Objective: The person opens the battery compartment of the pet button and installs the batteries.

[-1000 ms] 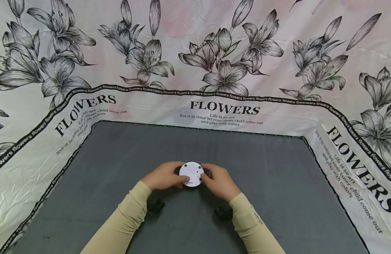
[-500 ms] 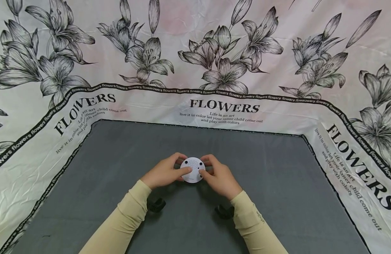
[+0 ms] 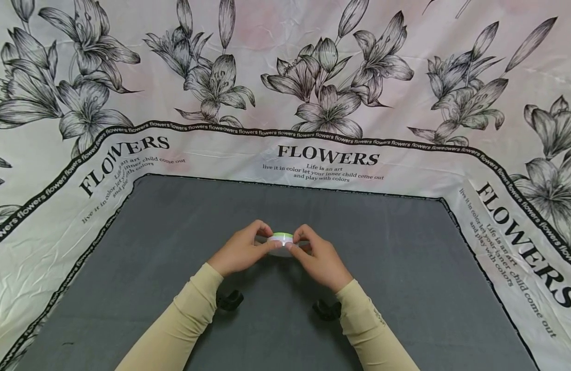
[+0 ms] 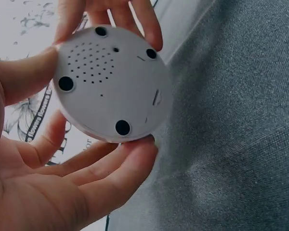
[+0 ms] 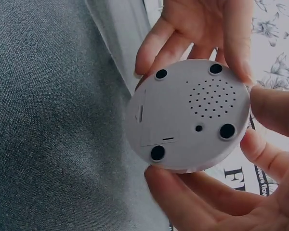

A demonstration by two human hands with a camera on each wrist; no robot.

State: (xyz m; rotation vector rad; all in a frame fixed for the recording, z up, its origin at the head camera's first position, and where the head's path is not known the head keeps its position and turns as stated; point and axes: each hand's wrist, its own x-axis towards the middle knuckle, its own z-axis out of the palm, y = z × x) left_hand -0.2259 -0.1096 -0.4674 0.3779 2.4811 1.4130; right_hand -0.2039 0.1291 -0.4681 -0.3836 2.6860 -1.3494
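Note:
Between both hands is a round white device (image 3: 281, 238), held up over the grey cloth and tipped so its side faces the head camera. A bright green band shows along its upper part there. Its flat underside, in the left wrist view, carries black round feet (image 4: 122, 127) and a patch of small holes. A battery cover outline (image 5: 156, 120) appears in the right wrist view. My left hand (image 3: 241, 248) grips the left edge with thumb and fingers. The right hand (image 3: 320, 259) pinches the opposite edge, its thumb tip close to the left thumb.
A dark grey cloth surface (image 3: 285, 206) lies beneath, framed by a white floral border (image 3: 332, 170) printed with lettering. Black curved pieces (image 3: 230, 300) sit under each wrist beside the cream sleeves (image 3: 174, 324).
The device was lifted slightly, then tilted from showing its holed underside to showing its side and green band. Both hands keep hold, and the thumbs have come closer together.

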